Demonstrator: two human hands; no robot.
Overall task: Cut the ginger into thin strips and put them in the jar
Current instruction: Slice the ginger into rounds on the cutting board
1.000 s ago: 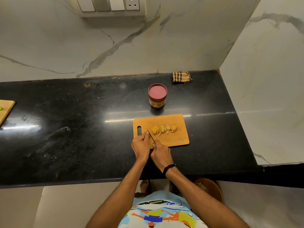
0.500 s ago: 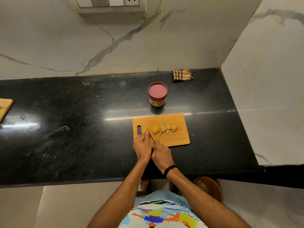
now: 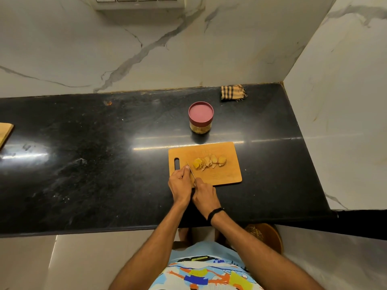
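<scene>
Several pale yellow ginger slices (image 3: 209, 162) lie fanned in a row on a wooden cutting board (image 3: 222, 174). My right hand (image 3: 204, 195) grips the handle of a small knife (image 3: 191, 171) at the board's near left corner. The blade points away, toward the leftmost slice. My left hand (image 3: 179, 184) sits against the blade's left side with curled fingers, one fingertip pressed to the steel. Just behind the board stands the jar (image 3: 200, 119), glass with a maroon lid on it.
The black stone counter (image 3: 94, 160) ends at a marble wall on the right. A checked cloth (image 3: 233, 92) lies at the back corner. The corner of another wooden board (image 3: 5, 131) shows at the far left. A brown bin (image 3: 266, 235) stands on the floor below.
Both hands stay on the knife at the board's near left corner, almost unmoved. The ginger slices lie as before. Only the view has drifted slightly.
</scene>
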